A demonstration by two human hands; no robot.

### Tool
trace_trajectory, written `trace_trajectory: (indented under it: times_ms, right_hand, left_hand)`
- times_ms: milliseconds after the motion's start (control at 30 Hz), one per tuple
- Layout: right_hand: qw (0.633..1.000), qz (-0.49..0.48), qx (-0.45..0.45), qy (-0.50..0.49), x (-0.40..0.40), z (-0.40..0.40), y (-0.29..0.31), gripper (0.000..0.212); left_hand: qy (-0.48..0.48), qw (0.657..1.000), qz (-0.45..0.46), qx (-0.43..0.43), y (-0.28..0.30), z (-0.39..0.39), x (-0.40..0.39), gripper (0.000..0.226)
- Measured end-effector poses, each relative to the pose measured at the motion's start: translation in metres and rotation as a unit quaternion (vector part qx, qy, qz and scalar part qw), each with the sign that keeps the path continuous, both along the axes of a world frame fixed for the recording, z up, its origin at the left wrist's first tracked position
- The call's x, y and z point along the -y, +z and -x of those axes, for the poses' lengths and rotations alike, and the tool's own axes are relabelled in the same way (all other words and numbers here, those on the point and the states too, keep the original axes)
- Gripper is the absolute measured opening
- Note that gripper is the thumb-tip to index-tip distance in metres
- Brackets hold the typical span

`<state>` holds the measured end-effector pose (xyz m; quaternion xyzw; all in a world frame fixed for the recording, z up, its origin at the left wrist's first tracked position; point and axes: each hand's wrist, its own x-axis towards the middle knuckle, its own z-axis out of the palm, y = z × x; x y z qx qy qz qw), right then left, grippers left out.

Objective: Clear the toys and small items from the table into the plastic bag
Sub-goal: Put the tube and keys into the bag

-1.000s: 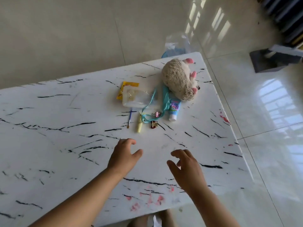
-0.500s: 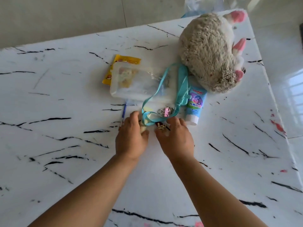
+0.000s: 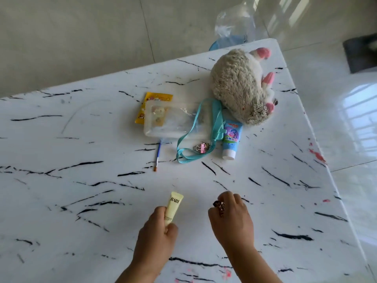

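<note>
While the left hand (image 3: 156,231) grasps a pale yellow tube (image 3: 173,207) with its fingers curled round the lower half, the right hand (image 3: 231,219) pinches a small brown clip (image 3: 219,207) between thumb and fingers. Both hands are above the near part of the white, black-veined surface (image 3: 71,201), well apart from the remaining items.

To complete this step well, each grip should be kept firm during the carry. The plastic bag (image 3: 234,27) stands beyond the far edge of the surface, behind the plush toy (image 3: 238,86); whether its mouth is open cannot be told from here. Each item should probably be released only once the hand is inside the bag's opening, because the clip is small and could slip out or bounce off the rim. The reach should pass over or beside the plush toy without knocking it.

The tube is cream-yellow with dark lettering, its flat crimped end pointing away from the person. The clip is dark brown and mottled, mostly hidden by the fingers.

Still lying on the surface are the plush toy, a blue toothpaste tube (image 3: 231,139), a clear pouch (image 3: 173,121) with a teal strap (image 3: 195,144), a yellow packet (image 3: 152,103) partly under the pouch, a pink binder clip (image 3: 201,148) inside the strap's loop, and a thin paintbrush (image 3: 157,158).
</note>
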<state>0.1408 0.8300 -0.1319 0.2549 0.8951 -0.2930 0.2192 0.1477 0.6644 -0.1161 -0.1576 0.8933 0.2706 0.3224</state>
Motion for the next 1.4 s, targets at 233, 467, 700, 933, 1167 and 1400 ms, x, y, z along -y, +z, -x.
trace_trajectory:
  times_ms: [233,467,700,933,1167,1400]
  right_hand:
    - [0.989,0.040,-0.056,-0.134,-0.009,-0.070,0.084,0.011]
    - [0.927,0.044,-0.192,-0.318,-0.005,-0.150,0.148,0.030]
    - [0.875,0.024,-0.248,-0.415,0.014,-0.262,0.191,0.038]
    - [0.847,-0.066,-0.196,-0.490,0.087,-0.431,0.236,0.019]
    - [0.814,-0.125,-0.140,-0.550,0.212,-0.581,0.267,0.013]
    - [0.721,-0.179,-0.113,-0.660,0.327,-0.657,0.264,0.019]
  left_hand:
    - [-0.146,0.989,-0.019,-0.020,0.067,-0.011,-0.010,0.018]
    - [-0.305,0.950,-0.049,-0.043,0.132,-0.026,-0.025,0.016]
    - [-0.413,0.904,-0.098,-0.055,0.180,-0.095,-0.035,0.019]
    - [-0.510,0.845,-0.148,-0.069,0.222,-0.213,0.013,0.021]
    - [-0.589,0.784,-0.185,-0.060,0.254,-0.322,0.100,0.001]
    - [-0.700,0.689,-0.180,-0.054,0.264,-0.385,0.164,0.012]
